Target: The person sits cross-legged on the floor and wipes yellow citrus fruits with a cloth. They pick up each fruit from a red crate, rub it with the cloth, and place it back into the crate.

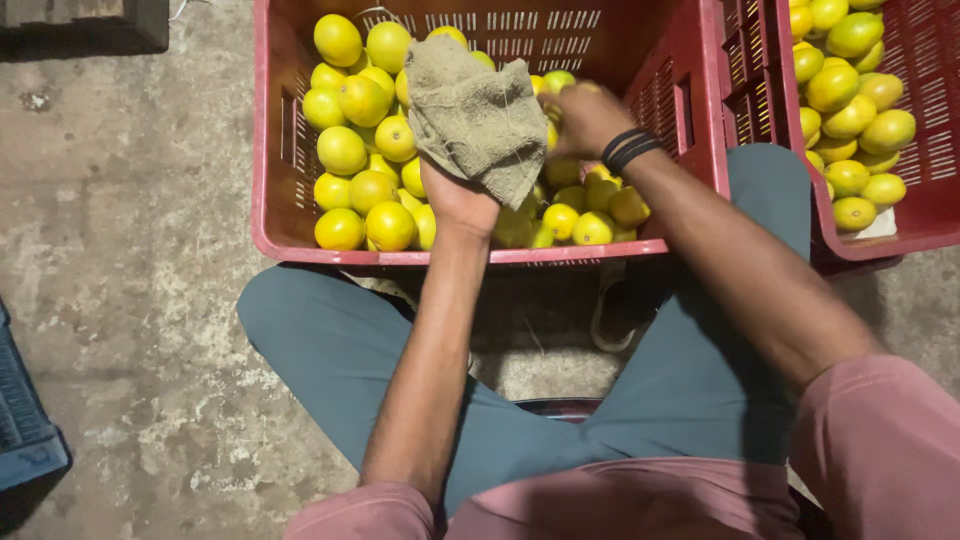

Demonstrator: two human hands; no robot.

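My left hand [458,196] holds a crumpled olive-grey cloth [474,113] above a red plastic crate [283,150] filled with several yellow citrus fruits [343,150]. Just right of the cloth, my right hand [585,118], with black bands on the wrist, reaches among the fruits. Its fingers curl over a fruit near the cloth's edge, and the grip itself is hidden. Both forearms reach forward from pink sleeves over my knees in teal trousers.
A second red crate [930,190] of yellow-green fruits stands at the right, touching the first. A dark blue crate corner [25,430] sits at the lower left on the stained concrete floor [130,250]. A dark object lies at the top left.
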